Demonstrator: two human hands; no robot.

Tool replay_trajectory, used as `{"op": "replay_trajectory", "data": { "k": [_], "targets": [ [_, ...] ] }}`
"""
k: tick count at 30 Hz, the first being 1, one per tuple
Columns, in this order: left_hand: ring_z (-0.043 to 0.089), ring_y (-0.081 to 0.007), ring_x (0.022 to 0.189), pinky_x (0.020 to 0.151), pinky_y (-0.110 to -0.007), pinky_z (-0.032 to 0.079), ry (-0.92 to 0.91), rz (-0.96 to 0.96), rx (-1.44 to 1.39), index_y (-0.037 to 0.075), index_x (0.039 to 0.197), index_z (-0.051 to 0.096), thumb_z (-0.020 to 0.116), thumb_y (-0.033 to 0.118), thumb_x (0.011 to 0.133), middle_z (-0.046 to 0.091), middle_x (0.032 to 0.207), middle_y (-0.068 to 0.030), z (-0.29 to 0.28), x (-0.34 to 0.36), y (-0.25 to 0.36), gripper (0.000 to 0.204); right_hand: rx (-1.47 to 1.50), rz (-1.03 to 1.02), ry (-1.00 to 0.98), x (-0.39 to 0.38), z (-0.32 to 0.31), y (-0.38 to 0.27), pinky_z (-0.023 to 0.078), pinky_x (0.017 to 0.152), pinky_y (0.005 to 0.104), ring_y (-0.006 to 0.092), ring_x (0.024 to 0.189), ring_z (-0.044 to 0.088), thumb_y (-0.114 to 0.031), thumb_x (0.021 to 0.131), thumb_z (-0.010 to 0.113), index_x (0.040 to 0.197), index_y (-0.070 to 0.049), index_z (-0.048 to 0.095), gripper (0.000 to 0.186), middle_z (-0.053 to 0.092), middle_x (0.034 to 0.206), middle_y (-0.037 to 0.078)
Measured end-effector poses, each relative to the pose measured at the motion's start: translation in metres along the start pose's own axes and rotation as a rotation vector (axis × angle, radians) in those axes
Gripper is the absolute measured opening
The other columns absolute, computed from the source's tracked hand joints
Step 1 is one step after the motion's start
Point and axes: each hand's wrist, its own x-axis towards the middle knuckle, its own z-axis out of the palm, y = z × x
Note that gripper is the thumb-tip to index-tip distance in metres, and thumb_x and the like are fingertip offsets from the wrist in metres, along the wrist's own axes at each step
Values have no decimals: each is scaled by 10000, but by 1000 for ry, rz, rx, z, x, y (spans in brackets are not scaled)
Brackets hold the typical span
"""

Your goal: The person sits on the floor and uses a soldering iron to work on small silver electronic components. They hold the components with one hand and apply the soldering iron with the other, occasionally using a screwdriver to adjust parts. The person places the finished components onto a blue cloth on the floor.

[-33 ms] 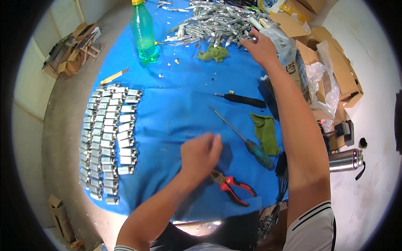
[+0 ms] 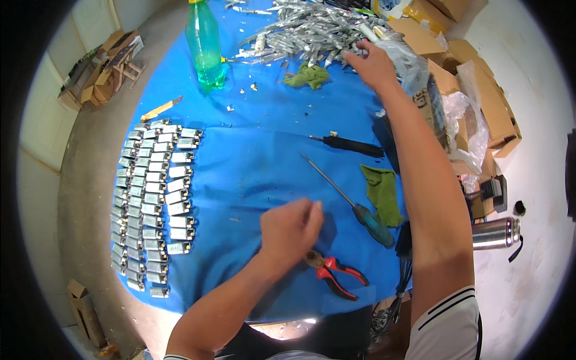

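Note:
My left hand (image 2: 291,229) hovers over the near middle of the blue-covered table, its fingers curled into a closed fist; whatever they may hold is hidden. Just right of it lie red-and-black pliers (image 2: 333,271), jaws toward the hand. At the far right, my right hand (image 2: 377,67) reaches to the edge of a heap of slender silvery-grey pieces (image 2: 309,33), thumb and forefinger apart. Between the hands lie a long screwdriver with a teal handle (image 2: 373,227) and a black-handled tool (image 2: 354,146). Small silver rectangular pieces (image 2: 155,187) stand in columns on the left.
A green bottle (image 2: 205,51) with a yellow cap stands far left, near a yellow cutter (image 2: 162,109). Green cloths (image 2: 382,193) lie on the blue cover (image 2: 252,162). Cardboard boxes (image 2: 489,105) and a steel flask (image 2: 495,234) line the right side.
My left hand has shifted slightly toward me and to the right, still closed. My right hand has barely moved beside the heap. The whole view has shifted a little.

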Motion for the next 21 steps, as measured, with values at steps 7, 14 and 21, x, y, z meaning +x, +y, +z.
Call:
{"op": "replay_trajectory", "data": {
  "k": [7, 14, 21],
  "targets": [
    [524, -301, 469, 432, -369, 379, -116, -28, -122, 47, 625, 551, 650, 158, 844, 507, 543, -130, -14, 8, 2, 265, 127, 8, -94, 58, 90, -15, 439, 991, 452, 348, 1193, 540, -618, 710, 687, 1340, -32, 502, 879, 546, 1313, 192],
    [540, -313, 492, 441, -379, 401, -121, -9, -128, 62, 628, 557, 664, 126, 813, 519, 554, -108, -16, 10, -3, 224, -207, 51, -317, 32, 113, -51, 457, 966, 431, 365, 1157, 559, -517, 647, 790, 1383, 53, 312, 1047, 563, 1196, 312],
    [561, -287, 504, 457, -374, 418, -152, -37, -147, 63, 644, 561, 670, 123, 803, 544, 569, -88, -18, 11, 0, 202, -210, -139, -606, 6, 47, -6, 500, 842, 418, 348, 974, 628, -200, 699, 713, 1019, -56, 657, 355, 659, 1028, 171]
  ]
}}
